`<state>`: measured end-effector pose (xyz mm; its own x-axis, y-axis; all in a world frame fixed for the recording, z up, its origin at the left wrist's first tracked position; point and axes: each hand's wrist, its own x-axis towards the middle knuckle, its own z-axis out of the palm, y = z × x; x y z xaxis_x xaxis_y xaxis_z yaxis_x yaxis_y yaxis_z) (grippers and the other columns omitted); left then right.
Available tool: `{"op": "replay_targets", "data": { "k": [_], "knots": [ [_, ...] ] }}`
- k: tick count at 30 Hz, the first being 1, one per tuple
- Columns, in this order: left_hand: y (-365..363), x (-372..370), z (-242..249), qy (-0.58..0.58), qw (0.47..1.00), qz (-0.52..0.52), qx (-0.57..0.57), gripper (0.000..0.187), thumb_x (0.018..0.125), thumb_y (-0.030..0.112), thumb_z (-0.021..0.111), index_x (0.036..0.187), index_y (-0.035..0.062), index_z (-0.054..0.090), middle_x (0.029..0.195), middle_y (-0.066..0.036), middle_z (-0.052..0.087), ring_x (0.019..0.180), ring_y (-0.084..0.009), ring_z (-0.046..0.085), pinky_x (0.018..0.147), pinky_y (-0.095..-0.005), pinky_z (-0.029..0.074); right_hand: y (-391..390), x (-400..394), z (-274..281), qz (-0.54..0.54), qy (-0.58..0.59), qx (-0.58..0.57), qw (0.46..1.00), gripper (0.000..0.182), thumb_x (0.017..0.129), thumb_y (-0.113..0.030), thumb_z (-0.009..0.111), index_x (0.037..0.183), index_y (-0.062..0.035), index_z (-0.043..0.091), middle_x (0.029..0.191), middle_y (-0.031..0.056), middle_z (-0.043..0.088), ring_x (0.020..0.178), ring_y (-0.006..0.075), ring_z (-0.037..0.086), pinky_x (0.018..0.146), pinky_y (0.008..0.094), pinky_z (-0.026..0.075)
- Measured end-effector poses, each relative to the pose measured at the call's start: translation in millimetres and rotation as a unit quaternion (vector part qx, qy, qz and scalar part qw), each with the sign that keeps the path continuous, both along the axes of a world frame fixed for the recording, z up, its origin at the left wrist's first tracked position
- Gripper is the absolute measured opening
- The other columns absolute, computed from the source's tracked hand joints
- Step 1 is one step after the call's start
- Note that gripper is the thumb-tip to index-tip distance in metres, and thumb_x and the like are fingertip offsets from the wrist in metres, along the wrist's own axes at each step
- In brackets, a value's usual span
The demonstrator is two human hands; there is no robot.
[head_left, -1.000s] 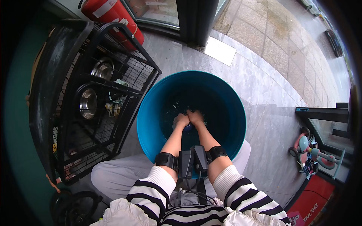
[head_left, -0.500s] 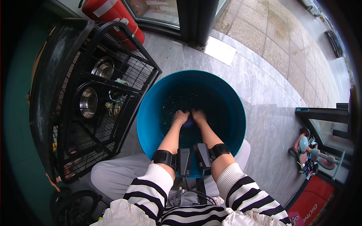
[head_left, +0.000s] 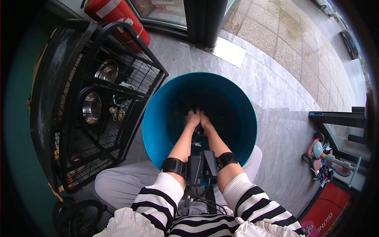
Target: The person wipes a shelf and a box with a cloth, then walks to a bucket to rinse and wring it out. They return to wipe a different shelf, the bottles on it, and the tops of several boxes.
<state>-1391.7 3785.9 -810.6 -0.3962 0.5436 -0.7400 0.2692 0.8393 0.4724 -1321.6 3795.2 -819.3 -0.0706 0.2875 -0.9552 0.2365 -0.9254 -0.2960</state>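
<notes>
Two steel bowls sit inside a black wire cage at the far left, one above the other, with a red extinguisher lying behind the cage's top corner. Just right of the cage stands a blue tub on the grey floor, holding dark water. Inside it the left hand and the right hand press together side by side, touching, fingers curled down and closed over a dark item that shows only as a small patch just below the knuckles; what it is cannot be told. Both wrists carry black straps with small boxes, and striped sleeves end above them. Beyond the tub, a pale tile lies on the floor near a dark post. At the far right a pink toy scooter stands beside a black frame.
</notes>
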Motion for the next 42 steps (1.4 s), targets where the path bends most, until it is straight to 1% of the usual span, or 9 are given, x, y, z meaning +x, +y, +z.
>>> {"op": "replay_targets", "data": {
  "k": [11, 21, 25, 27, 31, 34, 36, 39, 42],
  "knots": [
    [-12.1, -5.9, -0.5, 0.059, 0.998, 0.019, -0.03, 0.043, 0.072, 0.037, 0.049, 0.095, 0.0004, 0.054, 0.099, -0.022, 0.051, 0.094, -0.0341, 0.048, 0.08, -0.0368, 0.039, -2.1, 0.2, -20.4, 0.189, -0.165, 0.225, 0.941, 0.043, 0.068, -0.037, 0.046, 0.083, 0.002, 0.058, 0.092, 0.0225, 0.053, 0.092, 0.0327, 0.05, 0.077, 0.035, 0.039],
    [-15.6, -16.1, -4.6, 0.097, 0.969, -0.117, -0.197, 0.06, 0.073, 0.052, 0.035, 0.108, 0.0054, 0.048, 0.115, -0.016, 0.042, 0.108, -0.0243, 0.041, 0.081, -0.0335, 0.04, -2.1, -0.8, -2.5, 0.307, -0.226, 0.229, 0.896, 0.041, 0.07, -0.035, 0.047, 0.093, -0.0022, 0.056, 0.098, 0.0196, 0.052, 0.092, 0.0362, 0.048, 0.079, 0.0383, 0.039],
    [-21.3, -16.2, -37.0, -0.048, 0.976, 0.019, -0.211, 0.07, 0.071, 0.06, 0.029, 0.112, 0.0047, 0.044, 0.117, -0.017, 0.039, 0.111, -0.0219, 0.037, 0.082, -0.0322, 0.039, 1.9, 4.9, -44.2, 0.268, -0.15, 0.256, 0.917, 0.049, 0.073, -0.04, 0.039, 0.101, -0.0019, 0.052, 0.105, 0.0218, 0.047, 0.101, 0.0353, 0.042, 0.086, 0.0368, 0.033],
    [-18.7, -14.1, -16.0, -0.212, 0.955, 0.032, -0.204, 0.07, 0.071, 0.062, 0.021, 0.121, 0.0145, 0.033, 0.116, -0.017, 0.041, 0.107, -0.0344, 0.038, 0.071, -0.0498, 0.04, 1.6, 4.2, -44.6, 0.239, -0.087, 0.266, 0.93, 0.052, 0.074, -0.042, 0.036, 0.103, -0.0013, 0.05, 0.108, 0.0226, 0.044, 0.105, 0.0351, 0.039, 0.088, 0.0366, 0.031],
    [-23.7, -6.2, -25.0, -0.129, 0.989, -0.027, -0.072, 0.064, 0.075, 0.057, 0.02, 0.124, 0.0165, 0.027, 0.118, -0.018, 0.038, 0.108, -0.0364, 0.035, 0.07, -0.0527, 0.039, 0.9, -0.7, -45.0, 0.239, -0.079, 0.251, 0.935, 0.053, 0.077, -0.042, 0.031, 0.102, 0.0023, 0.048, 0.104, 0.0265, 0.046, 0.104, 0.033, 0.041, 0.087, 0.0342, 0.031],
    [-26.4, -19.7, -91.3, -0.091, 0.985, -0.105, -0.103, 0.057, 0.078, 0.05, 0.025, 0.125, 0.0167, 0.024, 0.12, -0.02, 0.034, 0.11, -0.0368, 0.033, 0.08, -0.0502, 0.034, 0.2, 1.6, -54.9, 0.339, -0.085, 0.272, 0.897, 0.053, 0.077, -0.042, 0.031, 0.105, -0.0003, 0.047, 0.107, 0.025, 0.044, 0.104, 0.0334, 0.04, 0.087, 0.0361, 0.032],
    [-30.0, -22.5, -113.8, -0.031, 0.988, -0.13, -0.082, 0.055, 0.077, 0.047, 0.03, 0.111, 0.0075, 0.045, 0.118, -0.016, 0.038, 0.111, -0.0295, 0.034, 0.091, -0.0374, 0.029, -0.9, 2.2, -54.4, 0.381, -0.074, 0.296, 0.873, 0.053, 0.076, -0.042, 0.031, 0.106, -0.0016, 0.047, 0.111, 0.0234, 0.042, 0.105, 0.0336, 0.039, 0.087, 0.0372, 0.032],
    [-19.3, -18.5, -31.9, -0.002, 0.987, -0.094, -0.127, 0.053, 0.075, 0.047, 0.035, 0.108, 0.0073, 0.048, 0.115, -0.016, 0.042, 0.108, -0.0288, 0.039, 0.089, -0.0362, 0.031, -1.1, 1.1, -39.0, 0.399, -0.107, 0.275, 0.868, 0.05, 0.075, -0.039, 0.035, 0.1, 0.0018, 0.05, 0.105, 0.0237, 0.046, 0.1, 0.0347, 0.043, 0.084, 0.0382, 0.035],
    [-18.9, -21.9, -45.5, -0.002, 0.987, -0.096, -0.126, 0.053, 0.073, 0.048, 0.038, 0.105, 0.0074, 0.05, 0.114, -0.015, 0.043, 0.107, -0.028, 0.04, 0.088, -0.0359, 0.033, -0.7, -1.0, -24.6, 0.309, -0.16, 0.216, 0.912, 0.044, 0.073, -0.034, 0.04, 0.092, 0.0024, 0.054, 0.099, 0.0236, 0.049, 0.096, 0.0353, 0.046, 0.082, 0.0381, 0.036]
  ]
}}
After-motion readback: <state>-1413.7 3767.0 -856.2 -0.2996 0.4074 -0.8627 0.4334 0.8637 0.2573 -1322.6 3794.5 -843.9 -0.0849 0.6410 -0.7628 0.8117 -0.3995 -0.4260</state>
